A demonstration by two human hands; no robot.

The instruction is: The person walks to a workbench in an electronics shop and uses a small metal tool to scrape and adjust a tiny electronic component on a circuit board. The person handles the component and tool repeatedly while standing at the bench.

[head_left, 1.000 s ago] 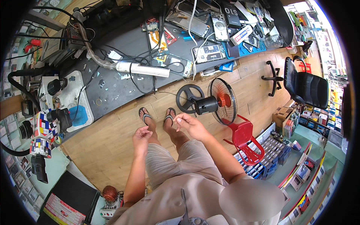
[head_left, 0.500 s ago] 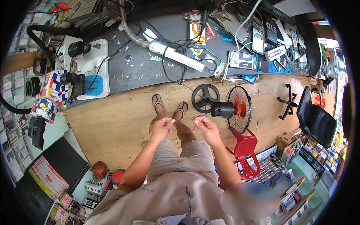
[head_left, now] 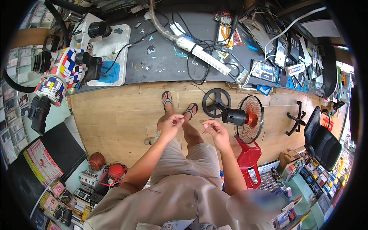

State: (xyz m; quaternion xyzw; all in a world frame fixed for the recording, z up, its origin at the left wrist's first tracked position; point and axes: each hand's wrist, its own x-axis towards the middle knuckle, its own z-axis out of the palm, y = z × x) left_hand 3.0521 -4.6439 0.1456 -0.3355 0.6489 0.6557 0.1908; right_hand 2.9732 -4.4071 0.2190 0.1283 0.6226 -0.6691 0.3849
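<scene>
something thin, too small to tell, pinched between the fingertips of left hand (head_left: 171, 125) and right hand (head_left: 215, 130), both closed, held apart over the knees. below the grip: sandalled feet (head_left: 178, 105) on wood floor (head_left: 115, 115). right of it: small floor fan (head_left: 245, 118), red stool (head_left: 248, 158).

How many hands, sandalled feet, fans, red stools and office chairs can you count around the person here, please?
Hands: 2, the left hand and the right hand, raised close together with fingers pinched
Sandalled feet: 2
Fans: 1, the floor fan
Red stools: 1
Office chairs: 1, black
Total: 7
</scene>
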